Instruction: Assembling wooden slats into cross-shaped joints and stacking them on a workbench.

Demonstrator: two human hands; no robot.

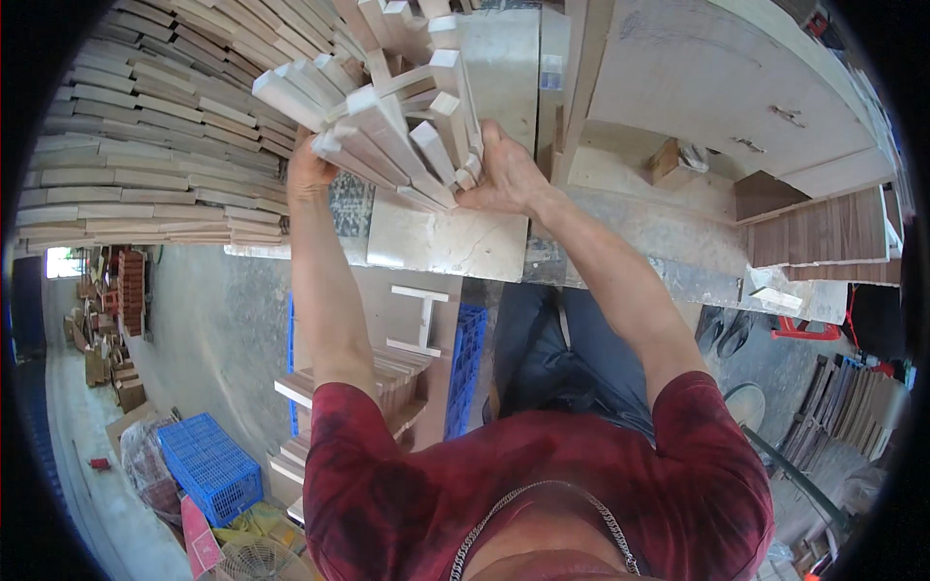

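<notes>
Between my two hands is a loose bundle of pale wooden strips [392,145], their ends pointing up at uneven angles above the workbench. My left hand [309,168] grips the bundle's left side, its fingers partly hidden behind the wood. On the opposite side my right hand [508,170] is closed around the strips near their lower right, thumb side showing. A pale flat board [446,234] lies on the bench just below the bundle. More wooden sticks stand beyond it, and where they part from the bundle is hard to make out.
Stacked wooden slats [145,179] rise at the left. To the right stands a wooden box-like fixture [717,77], with a row of brown slats [814,232]. Under the bench edge are wooden pieces beside a blue crate [467,368]. Another blue crate [210,465] sits on the floor.
</notes>
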